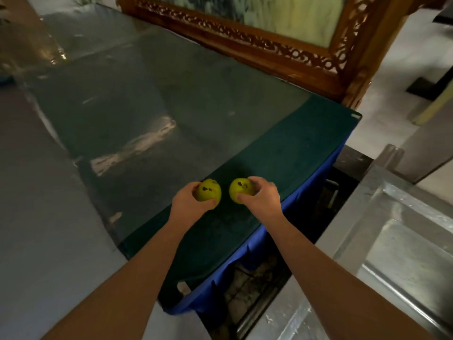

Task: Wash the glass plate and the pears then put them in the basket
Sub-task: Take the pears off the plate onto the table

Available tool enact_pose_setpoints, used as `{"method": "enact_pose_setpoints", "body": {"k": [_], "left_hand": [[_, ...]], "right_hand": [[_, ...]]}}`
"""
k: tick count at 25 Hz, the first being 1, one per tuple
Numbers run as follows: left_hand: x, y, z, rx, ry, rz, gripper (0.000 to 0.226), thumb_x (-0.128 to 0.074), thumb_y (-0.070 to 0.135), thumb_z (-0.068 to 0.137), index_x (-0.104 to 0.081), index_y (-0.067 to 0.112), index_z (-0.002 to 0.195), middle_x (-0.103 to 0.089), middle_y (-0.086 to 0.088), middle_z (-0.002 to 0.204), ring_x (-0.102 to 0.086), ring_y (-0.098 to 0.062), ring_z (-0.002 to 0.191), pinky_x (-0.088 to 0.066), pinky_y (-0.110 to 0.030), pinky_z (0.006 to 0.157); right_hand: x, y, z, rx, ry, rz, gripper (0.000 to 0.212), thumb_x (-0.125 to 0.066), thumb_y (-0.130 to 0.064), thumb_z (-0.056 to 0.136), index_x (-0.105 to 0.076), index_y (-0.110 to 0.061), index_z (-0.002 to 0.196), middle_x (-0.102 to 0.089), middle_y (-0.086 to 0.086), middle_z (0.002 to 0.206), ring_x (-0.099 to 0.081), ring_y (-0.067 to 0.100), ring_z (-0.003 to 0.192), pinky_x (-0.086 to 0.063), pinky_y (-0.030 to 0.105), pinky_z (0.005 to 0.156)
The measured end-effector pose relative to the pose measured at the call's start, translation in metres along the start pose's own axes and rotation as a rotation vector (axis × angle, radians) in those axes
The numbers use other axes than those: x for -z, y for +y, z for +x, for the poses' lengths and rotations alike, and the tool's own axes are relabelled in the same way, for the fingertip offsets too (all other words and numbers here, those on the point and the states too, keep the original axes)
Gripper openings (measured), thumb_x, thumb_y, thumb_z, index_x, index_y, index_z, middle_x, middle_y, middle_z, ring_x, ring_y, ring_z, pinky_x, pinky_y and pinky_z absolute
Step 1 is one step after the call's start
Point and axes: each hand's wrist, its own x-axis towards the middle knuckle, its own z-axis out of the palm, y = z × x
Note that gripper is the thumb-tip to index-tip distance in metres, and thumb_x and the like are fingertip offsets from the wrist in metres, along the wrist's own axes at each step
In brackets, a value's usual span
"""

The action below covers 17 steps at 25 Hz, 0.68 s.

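Two yellow-green pears with dark spots are held side by side above the near corner of a glass-topped table (282,148). My left hand (188,202) is closed around the left pear (209,191). My right hand (262,195) grips the right pear (240,190). The pears are a small gap apart and do not touch. No glass plate or basket shows in this view.
The table has a dark green cover under glass and a blue skirt (257,239). A steel sink (404,253) lies at the lower right. A carved wooden frame (269,45) stands behind the table. Grey floor (49,217) spreads to the left.
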Motion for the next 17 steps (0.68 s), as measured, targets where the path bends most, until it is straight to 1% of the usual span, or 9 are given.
{"method": "enact_pose_setpoints", "body": {"k": [3,6,8,10,11,14,15,17], "left_hand": [[0.0,-0.008,0.001,0.025,-0.018,-0.039,0.064,-0.078,0.027,0.066,-0.05,0.019,0.123,-0.058,-0.004,0.123,-0.054,-0.015,0.104,-0.043,-0.027,0.086],[0.002,-0.01,-0.003,0.057,-0.02,-0.065,0.066,-0.078,0.027,0.067,-0.05,0.016,0.126,-0.058,-0.007,0.126,-0.056,-0.021,0.111,-0.046,-0.036,0.097],[0.003,-0.009,-0.011,0.061,-0.007,-0.076,0.07,-0.078,0.026,0.067,-0.048,0.014,0.128,-0.057,-0.009,0.128,-0.056,-0.023,0.113,-0.044,-0.039,0.101],[0.002,-0.008,-0.018,0.071,0.004,-0.111,0.078,-0.078,0.023,0.068,-0.04,0.011,0.135,-0.053,-0.011,0.134,-0.054,-0.025,0.116,-0.043,-0.034,0.1],[0.003,-0.008,-0.02,0.085,0.002,-0.13,0.084,-0.078,0.022,0.069,-0.033,0.01,0.139,-0.049,-0.012,0.138,-0.052,-0.025,0.119,-0.042,-0.033,0.099],[0.007,-0.004,-0.029,0.165,0.001,-0.208,0.101,-0.076,0.021,0.071,-0.01,0.01,0.146,-0.037,-0.01,0.149,-0.044,-0.025,0.129,-0.038,-0.04,0.107],[0.009,-0.002,-0.035,0.176,0.025,-0.241,0.103,-0.076,0.021,0.071,-0.007,0.01,0.147,-0.034,-0.008,0.15,-0.042,-0.025,0.13,-0.037,-0.041,0.108],[0.008,0.005,-0.055,0.135,0.112,-0.261,0.103,-0.077,0.023,0.07,-0.009,0.013,0.147,-0.035,-0.006,0.149,-0.044,-0.021,0.127,-0.04,-0.036,0.103]], "right_hand": [[-0.006,0.004,-0.003,0.001,-0.004,-0.014,0.062,-0.077,-0.027,0.067,-0.052,-0.02,0.123,-0.049,0.012,0.12,-0.048,0.014,0.091,-0.044,0.028,0.082],[-0.004,0.005,-0.007,-0.018,-0.023,-0.011,0.063,-0.076,-0.026,0.07,-0.047,-0.022,0.126,-0.045,0.01,0.123,-0.044,0.013,0.091,-0.039,0.025,0.078],[-0.001,0.005,-0.011,-0.023,-0.035,-0.017,0.065,-0.076,-0.027,0.071,-0.045,-0.022,0.128,-0.043,0.01,0.124,-0.043,0.013,0.091,-0.038,0.025,0.077],[0.001,0.003,-0.013,-0.014,-0.042,-0.029,0.067,-0.076,-0.027,0.071,-0.043,-0.022,0.129,-0.043,0.01,0.125,-0.046,0.015,0.092,-0.039,0.025,0.076],[0.003,0.002,-0.014,-0.012,-0.043,-0.028,0.069,-0.076,-0.026,0.07,-0.042,-0.021,0.13,-0.043,0.011,0.125,-0.048,0.016,0.092,-0.04,0.025,0.077],[0.009,0.001,-0.018,-0.013,-0.036,0.018,0.073,-0.077,-0.022,0.07,-0.04,-0.02,0.133,-0.042,0.012,0.127,-0.053,0.014,0.087,-0.044,0.024,0.079],[0.012,0.001,-0.02,-0.017,-0.033,0.041,0.073,-0.078,-0.021,0.07,-0.04,-0.02,0.133,-0.042,0.012,0.128,-0.053,0.013,0.087,-0.044,0.023,0.08],[0.024,0.007,-0.031,-0.033,-0.016,0.099,0.071,-0.078,-0.021,0.07,-0.042,-0.02,0.132,-0.043,0.011,0.128,-0.055,0.012,0.089,-0.046,0.024,0.082]]}}
